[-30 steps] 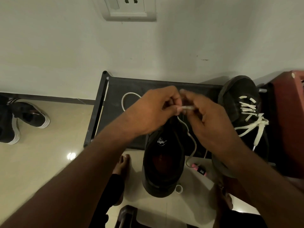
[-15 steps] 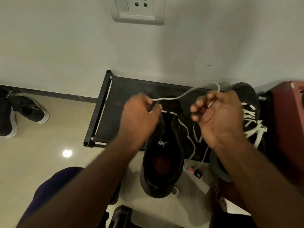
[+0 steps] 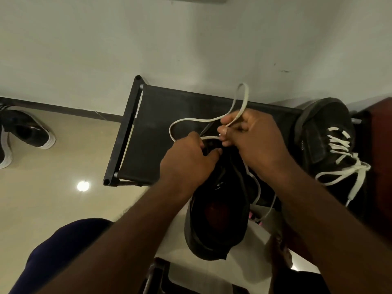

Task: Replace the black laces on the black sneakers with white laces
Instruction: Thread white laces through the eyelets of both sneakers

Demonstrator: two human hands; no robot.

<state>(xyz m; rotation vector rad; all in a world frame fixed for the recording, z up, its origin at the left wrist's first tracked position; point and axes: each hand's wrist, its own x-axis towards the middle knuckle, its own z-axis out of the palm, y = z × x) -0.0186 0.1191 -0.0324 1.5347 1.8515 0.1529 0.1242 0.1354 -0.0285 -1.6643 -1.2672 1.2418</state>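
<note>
A black sneaker (image 3: 214, 228) lies in front of me, its toe on the black rack and its heel toward me. My left hand (image 3: 188, 160) grips the sneaker's front by the eyelets. My right hand (image 3: 252, 139) pinches a white lace (image 3: 191, 120), which loops out to the left and up above my fingers. More of the lace trails down the sneaker's right side. A second black sneaker (image 3: 331, 143) sits at the right on the rack, laced in white with loose ends hanging.
The black fabric-topped rack (image 3: 157, 124) stands against the white wall. Black-and-white shoes (image 3: 25, 134) lie on the tiled floor at the left. A dark red piece of furniture (image 3: 379, 128) borders the right. My knee and bare feet show below.
My right hand moved left, back toward the sneaker's eyelets, and the lace that was stretched taut between my hands now loops slack above and left. The view tilted down.
</note>
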